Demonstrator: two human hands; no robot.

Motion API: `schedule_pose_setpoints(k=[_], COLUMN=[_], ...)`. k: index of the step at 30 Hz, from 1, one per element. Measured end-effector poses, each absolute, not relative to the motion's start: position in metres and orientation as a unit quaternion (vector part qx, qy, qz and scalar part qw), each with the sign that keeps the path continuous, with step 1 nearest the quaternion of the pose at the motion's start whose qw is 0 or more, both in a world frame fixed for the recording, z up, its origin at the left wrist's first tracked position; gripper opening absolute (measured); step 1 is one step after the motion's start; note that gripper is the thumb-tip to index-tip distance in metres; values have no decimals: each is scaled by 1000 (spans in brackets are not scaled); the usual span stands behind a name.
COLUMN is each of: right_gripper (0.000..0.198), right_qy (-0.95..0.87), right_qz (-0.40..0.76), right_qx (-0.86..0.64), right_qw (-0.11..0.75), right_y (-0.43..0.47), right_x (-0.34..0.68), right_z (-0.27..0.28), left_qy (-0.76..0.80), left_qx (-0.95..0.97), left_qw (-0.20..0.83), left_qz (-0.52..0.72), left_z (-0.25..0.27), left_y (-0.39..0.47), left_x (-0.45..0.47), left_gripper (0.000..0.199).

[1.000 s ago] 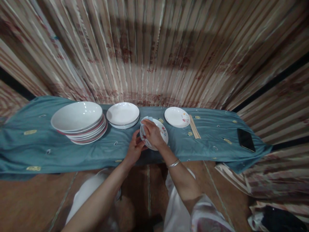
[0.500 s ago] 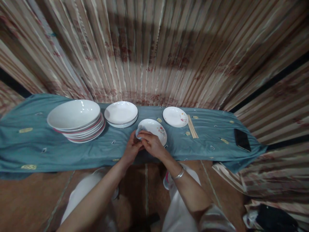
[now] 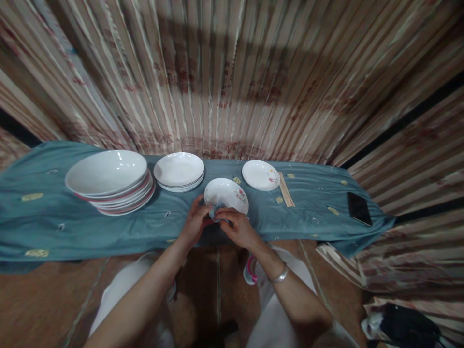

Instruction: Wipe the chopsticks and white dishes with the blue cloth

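Note:
A white plate [image 3: 225, 190] with a small flower print is tilted up at the front of the table. My left hand [image 3: 196, 220] grips its left rim, fingers partly hidden behind it. Pinched in my right hand [image 3: 236, 226] is a small bluish-grey cloth [image 3: 214, 210], pressed to the plate's near edge. The cloth is partly covered by my fingers, and its exact shape is blurred.
On the teal tablecloth [image 3: 119, 229], a stack of large bowls [image 3: 107, 173] stands left, beside stacked white plates [image 3: 179, 169]. Behind to the right lie a flowered plate [image 3: 259, 175], wooden chopsticks [image 3: 286, 191] and a black phone [image 3: 359, 209]. A pleated curtain [image 3: 217, 77] hangs behind.
My right hand and the cloth have shifted slightly right and down, from the plate's left rim to its near edge. The left hand still grips the plate.

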State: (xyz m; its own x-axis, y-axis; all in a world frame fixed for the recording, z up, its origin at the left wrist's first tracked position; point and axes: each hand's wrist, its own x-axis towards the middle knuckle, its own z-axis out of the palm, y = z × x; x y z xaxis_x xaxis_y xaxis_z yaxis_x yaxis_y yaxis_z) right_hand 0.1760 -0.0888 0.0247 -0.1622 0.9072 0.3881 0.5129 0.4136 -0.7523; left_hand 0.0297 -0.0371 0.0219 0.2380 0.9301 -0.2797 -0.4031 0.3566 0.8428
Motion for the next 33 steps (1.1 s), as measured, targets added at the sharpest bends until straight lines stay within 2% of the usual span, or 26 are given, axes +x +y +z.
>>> schedule_pose_setpoints(k=[13, 27, 33], right_gripper=[25, 23, 22], right_qy=[-738, -679, -589], right_qz=[183, 47, 92], right_qx=[-520, -642, -717], right_qw=[389, 353, 360], right_y=[-113, -107, -102], right_x=[204, 252, 272], right_z=[11, -3, 0], left_qy=[406, 414, 410], left_qx=[354, 340, 332], left_qw=[705, 700, 709], left_qz=[461, 473, 469], left_z=[18, 7, 6], left_y=[-33, -24, -25], left_x=[31, 35, 40], left_gripper=[64, 60, 60])
